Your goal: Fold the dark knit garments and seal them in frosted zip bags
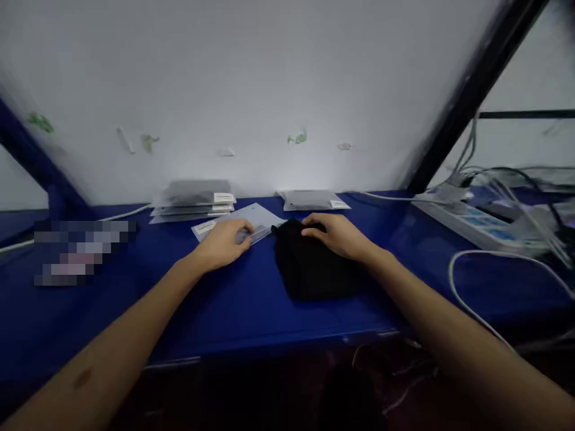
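My left hand lies over a clear plastic bag with a white label on the blue table. Its thumb and forefinger are apart, with part of the bag showing between them. My right hand rests on the upper right of a folded black cloth item, thumb and fingers spread a little. What kind of item the cloth is, I cannot tell. One dark corner of it meets the right end of the bag. The other fingers of both hands are partly hidden.
A stack of labelled plastic bags stands at the back left; another labelled bag lies behind the cloth. On the right are a white power strip and loose cables. A white wall closes off the back. A blurred-out patch covers something at left.
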`<move>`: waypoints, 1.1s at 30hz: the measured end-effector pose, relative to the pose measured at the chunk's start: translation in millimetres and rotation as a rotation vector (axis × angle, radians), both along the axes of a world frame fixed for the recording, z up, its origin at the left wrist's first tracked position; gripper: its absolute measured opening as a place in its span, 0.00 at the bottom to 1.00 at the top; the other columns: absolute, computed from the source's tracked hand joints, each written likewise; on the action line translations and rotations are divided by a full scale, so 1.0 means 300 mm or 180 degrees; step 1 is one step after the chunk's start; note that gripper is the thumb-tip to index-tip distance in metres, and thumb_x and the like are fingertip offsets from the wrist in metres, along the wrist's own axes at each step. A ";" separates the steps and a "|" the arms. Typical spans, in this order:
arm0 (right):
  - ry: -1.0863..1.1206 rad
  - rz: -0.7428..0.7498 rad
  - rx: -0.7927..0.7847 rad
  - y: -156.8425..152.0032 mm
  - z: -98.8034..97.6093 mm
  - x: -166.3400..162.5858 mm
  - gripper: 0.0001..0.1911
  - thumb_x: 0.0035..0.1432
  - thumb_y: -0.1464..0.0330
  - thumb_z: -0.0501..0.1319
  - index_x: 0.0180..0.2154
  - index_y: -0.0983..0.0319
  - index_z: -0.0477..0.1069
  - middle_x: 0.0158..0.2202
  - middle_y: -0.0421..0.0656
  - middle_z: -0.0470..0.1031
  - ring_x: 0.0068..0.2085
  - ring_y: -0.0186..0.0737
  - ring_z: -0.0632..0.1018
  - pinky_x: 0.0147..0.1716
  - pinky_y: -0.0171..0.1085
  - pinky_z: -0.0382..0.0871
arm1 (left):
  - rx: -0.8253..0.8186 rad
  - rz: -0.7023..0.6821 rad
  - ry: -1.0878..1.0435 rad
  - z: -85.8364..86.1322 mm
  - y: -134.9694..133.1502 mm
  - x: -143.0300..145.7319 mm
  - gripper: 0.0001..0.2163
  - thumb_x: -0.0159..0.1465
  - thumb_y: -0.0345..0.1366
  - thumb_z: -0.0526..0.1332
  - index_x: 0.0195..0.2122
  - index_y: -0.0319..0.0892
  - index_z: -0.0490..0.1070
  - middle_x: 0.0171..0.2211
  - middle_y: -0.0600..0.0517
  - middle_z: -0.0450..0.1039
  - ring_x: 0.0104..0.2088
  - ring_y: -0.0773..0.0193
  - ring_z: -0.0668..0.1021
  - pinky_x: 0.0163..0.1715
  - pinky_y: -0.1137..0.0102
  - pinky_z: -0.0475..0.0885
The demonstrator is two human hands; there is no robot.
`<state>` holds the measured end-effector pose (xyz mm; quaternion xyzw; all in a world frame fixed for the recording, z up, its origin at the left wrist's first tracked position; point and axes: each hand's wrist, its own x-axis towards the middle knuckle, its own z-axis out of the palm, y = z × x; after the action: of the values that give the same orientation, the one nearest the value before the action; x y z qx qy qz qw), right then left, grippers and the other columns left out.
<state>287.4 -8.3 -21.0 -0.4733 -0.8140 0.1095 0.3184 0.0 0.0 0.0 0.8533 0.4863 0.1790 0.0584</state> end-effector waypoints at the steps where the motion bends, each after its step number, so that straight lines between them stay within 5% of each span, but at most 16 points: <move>1: -0.0002 -0.0005 0.0007 0.001 0.000 0.001 0.11 0.64 0.64 0.60 0.46 0.59 0.76 0.46 0.43 0.80 0.48 0.44 0.79 0.49 0.42 0.70 | -0.0015 0.0016 -0.0004 0.002 -0.001 0.003 0.12 0.63 0.38 0.58 0.45 0.45 0.75 0.47 0.50 0.78 0.48 0.53 0.77 0.51 0.62 0.69; 23: -0.0333 0.0406 -0.0020 -0.028 0.018 -0.017 0.15 0.60 0.68 0.61 0.49 0.58 0.74 0.49 0.45 0.78 0.50 0.46 0.77 0.53 0.47 0.69 | -0.0069 0.0017 -0.0091 0.011 -0.014 0.012 0.13 0.62 0.36 0.59 0.48 0.44 0.73 0.49 0.47 0.77 0.49 0.52 0.77 0.50 0.60 0.69; 33: -0.0924 0.0425 0.0818 -0.065 0.112 -0.121 0.12 0.58 0.75 0.58 0.43 0.58 0.72 0.43 0.44 0.76 0.47 0.48 0.71 0.48 0.47 0.63 | -0.0048 0.0011 -0.0368 0.013 -0.019 0.037 0.06 0.60 0.34 0.59 0.36 0.44 0.75 0.38 0.49 0.79 0.41 0.54 0.78 0.42 0.64 0.69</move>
<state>251.1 -27.7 12.6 -0.3846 -0.8882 -0.0439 0.2476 11.1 -5.6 3.8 0.8402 0.4849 0.2244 0.0925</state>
